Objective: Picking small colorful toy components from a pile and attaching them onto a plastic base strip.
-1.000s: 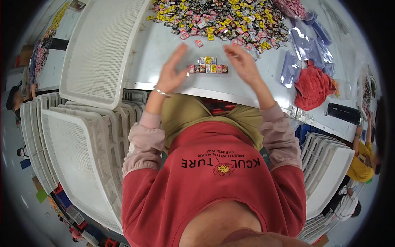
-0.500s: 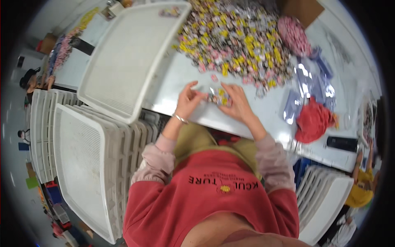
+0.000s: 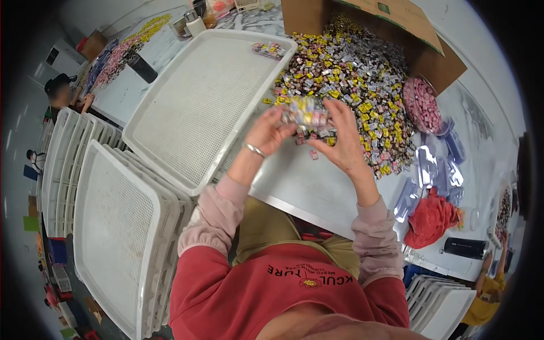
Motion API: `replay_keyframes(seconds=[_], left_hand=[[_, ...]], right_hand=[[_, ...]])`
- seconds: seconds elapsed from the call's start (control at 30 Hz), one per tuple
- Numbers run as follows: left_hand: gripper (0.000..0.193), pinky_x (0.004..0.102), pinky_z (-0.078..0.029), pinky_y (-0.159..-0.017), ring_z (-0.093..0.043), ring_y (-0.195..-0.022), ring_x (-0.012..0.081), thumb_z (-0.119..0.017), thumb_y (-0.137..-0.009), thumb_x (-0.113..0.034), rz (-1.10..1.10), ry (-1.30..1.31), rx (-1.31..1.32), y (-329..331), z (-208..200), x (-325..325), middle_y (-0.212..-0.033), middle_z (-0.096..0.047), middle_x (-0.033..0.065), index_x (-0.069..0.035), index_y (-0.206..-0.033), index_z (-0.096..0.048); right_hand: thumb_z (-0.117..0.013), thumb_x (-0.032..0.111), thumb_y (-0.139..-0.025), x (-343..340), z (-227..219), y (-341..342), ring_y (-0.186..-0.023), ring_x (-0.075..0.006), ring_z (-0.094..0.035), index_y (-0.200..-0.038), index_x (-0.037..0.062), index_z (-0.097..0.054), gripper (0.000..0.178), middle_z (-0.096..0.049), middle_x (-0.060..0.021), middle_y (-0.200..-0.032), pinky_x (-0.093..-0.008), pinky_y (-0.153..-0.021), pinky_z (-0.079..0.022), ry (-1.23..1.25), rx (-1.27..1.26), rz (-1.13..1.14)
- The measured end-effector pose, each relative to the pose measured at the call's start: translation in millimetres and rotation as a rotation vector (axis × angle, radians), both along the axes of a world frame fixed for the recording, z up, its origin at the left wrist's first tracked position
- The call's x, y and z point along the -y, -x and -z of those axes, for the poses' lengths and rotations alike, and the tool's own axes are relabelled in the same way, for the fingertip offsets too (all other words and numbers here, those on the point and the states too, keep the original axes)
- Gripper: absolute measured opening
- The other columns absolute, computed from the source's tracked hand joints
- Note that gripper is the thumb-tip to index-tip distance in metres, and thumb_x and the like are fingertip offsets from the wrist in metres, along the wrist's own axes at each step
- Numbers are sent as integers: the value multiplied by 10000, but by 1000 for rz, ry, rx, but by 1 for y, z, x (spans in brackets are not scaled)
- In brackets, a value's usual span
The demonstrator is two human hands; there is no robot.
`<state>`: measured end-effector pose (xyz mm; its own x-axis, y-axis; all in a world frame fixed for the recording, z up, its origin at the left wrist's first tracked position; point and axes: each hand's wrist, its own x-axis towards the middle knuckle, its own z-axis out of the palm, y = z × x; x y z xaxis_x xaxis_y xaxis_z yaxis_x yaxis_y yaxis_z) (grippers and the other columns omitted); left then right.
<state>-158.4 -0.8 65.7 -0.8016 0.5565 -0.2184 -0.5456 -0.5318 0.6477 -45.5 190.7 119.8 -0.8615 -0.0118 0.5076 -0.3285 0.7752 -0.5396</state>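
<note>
Between my two hands a clear plastic pack [image 3: 307, 113] filled with small yellow, pink and dark wrapped pieces is held up, blurred by motion. My left hand [image 3: 265, 133] closes on its left end, a silver bangle at the wrist. At the right end my right hand [image 3: 347, 139] grips with the fingers at the top edge and the thumb below. Just beyond lies a wide heap of small wrapped pieces [image 3: 362, 96]. One pink piece [image 3: 314, 154] sits alone on the table near my right thumb. A similar filled pack [image 3: 268, 50] rests in the white tray's far corner.
A large white perforated tray [image 3: 192, 107] lies left of the heap, above stacked trays [image 3: 113, 215]. Behind stands a cardboard box [image 3: 309, 20]. To the right are a bowl of pink pieces [image 3: 422, 105], clear plastic cases [image 3: 426, 164], red cloth [image 3: 430, 221] and a black cylinder [image 3: 466, 247].
Both hands have lifted the pack off the table near its front edge and carried it toward the heap. The view has shifted, showing more of the far side and the cardboard box.
</note>
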Motion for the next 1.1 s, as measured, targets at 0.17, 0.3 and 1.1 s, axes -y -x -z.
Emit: replay_keyframes(seconds=[0.17,0.3,1.1], left_hand=[[275,352,-586,-786,-631,-942,257,-483,-985,-131,-135,166,-166,127,-17,19,-1073,-600,124,-25,-1238,-467],[226,407,-598,-718,-635,-870,258,-498,-968,-84,-328,266,-109,226,23,38,-1013,-600,129,-19,-1183,-486],[208,470,-499,-795,-633,-902,380,-636,-819,-246,-13,1887,-1326,330,106,-18,-907,-682,212,-112,-951,-727]], right_hand=[[-756,185,-760,-17,45,-17,-1224,-349,-481,-1321,36,-481,642,-514,-177,-1309,-428,-1037,-376,96,15,54],[-744,171,-756,-1,109,-57,-1173,-368,-491,-1228,27,-555,529,-534,-176,-1253,-439,-1002,-394,162,203,47],[-744,142,-707,8,126,-77,-1124,-308,-514,-1006,51,-627,335,-573,-113,-1149,-425,-929,-389,30,156,199]])
